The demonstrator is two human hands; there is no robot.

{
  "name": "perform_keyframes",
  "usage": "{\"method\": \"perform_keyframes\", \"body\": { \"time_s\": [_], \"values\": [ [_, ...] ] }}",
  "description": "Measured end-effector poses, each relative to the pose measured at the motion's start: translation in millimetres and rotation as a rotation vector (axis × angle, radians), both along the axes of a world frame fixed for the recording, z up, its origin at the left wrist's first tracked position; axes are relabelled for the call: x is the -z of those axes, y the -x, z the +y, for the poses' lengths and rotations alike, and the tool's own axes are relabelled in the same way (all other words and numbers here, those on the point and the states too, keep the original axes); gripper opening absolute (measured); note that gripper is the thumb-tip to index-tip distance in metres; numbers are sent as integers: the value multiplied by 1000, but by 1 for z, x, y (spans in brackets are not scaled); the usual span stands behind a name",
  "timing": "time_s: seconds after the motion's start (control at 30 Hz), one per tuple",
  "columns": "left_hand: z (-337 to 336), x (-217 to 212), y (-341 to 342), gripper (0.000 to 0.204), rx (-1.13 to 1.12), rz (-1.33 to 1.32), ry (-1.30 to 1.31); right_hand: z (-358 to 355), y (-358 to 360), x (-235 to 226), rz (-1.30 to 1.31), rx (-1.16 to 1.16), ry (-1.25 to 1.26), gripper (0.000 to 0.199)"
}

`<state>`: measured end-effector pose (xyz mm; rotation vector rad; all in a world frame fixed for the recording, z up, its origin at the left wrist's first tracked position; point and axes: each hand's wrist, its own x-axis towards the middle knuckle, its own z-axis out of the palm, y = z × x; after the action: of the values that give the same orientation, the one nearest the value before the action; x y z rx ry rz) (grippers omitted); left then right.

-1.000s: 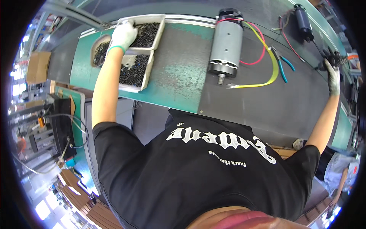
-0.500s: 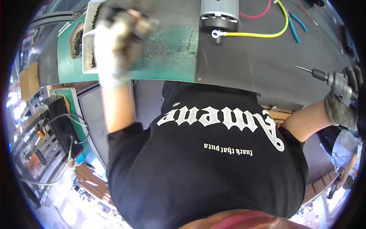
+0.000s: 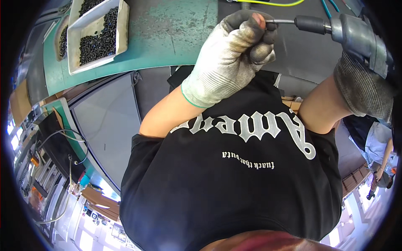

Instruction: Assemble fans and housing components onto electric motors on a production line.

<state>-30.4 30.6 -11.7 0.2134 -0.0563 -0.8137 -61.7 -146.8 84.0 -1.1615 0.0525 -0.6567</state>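
My left hand [image 3: 238,56], in a white glove with dark, worn fingertips, is pinched closed at the tip of a long steel driver bit [image 3: 282,21]. Whatever sits between the fingers is hidden. That bit belongs to a grey power screwdriver [image 3: 356,35] with a black nose, pointing left. Wrapped round its body at the right edge is my right hand [image 3: 362,85], in a grey ribbed glove; its fingers are mostly out of sight. Just beyond my left fingers, a threaded metal shaft [image 3: 246,6] and a yellow-green cable [image 3: 276,3] show at the top edge.
White bins [image 3: 122,31] of small black screws [image 3: 100,42] stand at the left on a green mat [image 3: 167,42]. Blue-handled pliers [image 3: 326,8] lie at the far right. Behind my right arm another person [image 3: 379,146] is partly visible.
My left hand has moved right from the screw bins to the bit's tip. The right hand has brought the screwdriver left and farther up in the picture. The view has shifted.
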Motion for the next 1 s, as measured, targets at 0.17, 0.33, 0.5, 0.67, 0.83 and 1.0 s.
{"method": "perform_keyframes", "body": {
  "time_s": [0.17,0.33,0.5,0.67,0.83,1.0],
  "values": [
    [11,-18,5,25,-135,-336,-528,-24,11,-2,-17,-26,25,25],
    [11,-18,6,33,-7,-277,-579,10,-5,-4,-27,-26,55,25],
    [-8,-15,11,38,-371,-455,-874,40,-24,-9,-36,-48,85,25],
    [5,-23,-3,42,266,112,-357,31,-28,-15,-35,-88,108,25],
    [0,-20,-13,36,64,137,-608,41,-44,-15,-35,-100,120,25],
    [-3,-11,-18,23,48,-3,-708,24,-52,-11,-52,-99,127,26]
  ]
}}
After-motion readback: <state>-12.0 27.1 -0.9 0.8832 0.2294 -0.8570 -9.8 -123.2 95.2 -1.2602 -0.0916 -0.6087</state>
